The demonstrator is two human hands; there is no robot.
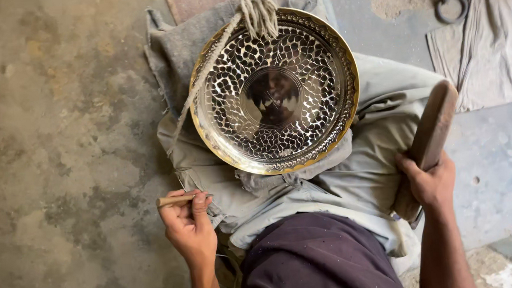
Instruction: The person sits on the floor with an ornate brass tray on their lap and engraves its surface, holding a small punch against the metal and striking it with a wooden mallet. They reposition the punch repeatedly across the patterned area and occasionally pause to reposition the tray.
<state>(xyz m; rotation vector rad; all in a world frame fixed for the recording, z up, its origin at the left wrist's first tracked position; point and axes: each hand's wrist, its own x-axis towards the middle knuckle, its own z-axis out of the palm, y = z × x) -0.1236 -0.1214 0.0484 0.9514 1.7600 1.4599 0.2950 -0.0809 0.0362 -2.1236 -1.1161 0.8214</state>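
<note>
Head view, looking straight down. Resting across the lap: a round metal plate (274, 90), shiny, hammered all over in a leaf-like pattern, brass-coloured at the rim, lying on a grey cloth (175, 46) over pale trousers (357, 174). Trailing over the plate's upper left edge: a pale rope (227, 34), knotted in a bundle at the top and running down past the rim to the left.

Gripping a thin wooden-handled tool (177, 199) below and left of the plate: the left hand (189, 226), fingers curled shut around the handle, thumb pressing on top, tool pointing sideways and lying apart from the plate.

Clutching a flat wooden mallet (428, 144) out to the right of the plate: the right hand (428, 181), fingers wrapped closed about its lower end, the wood slanting up and away, not touching the plate.

Lying on the dusty concrete floor (64, 160) at upper right: a metal ring (448, 5) beside another grey cloth (484, 44).
</note>
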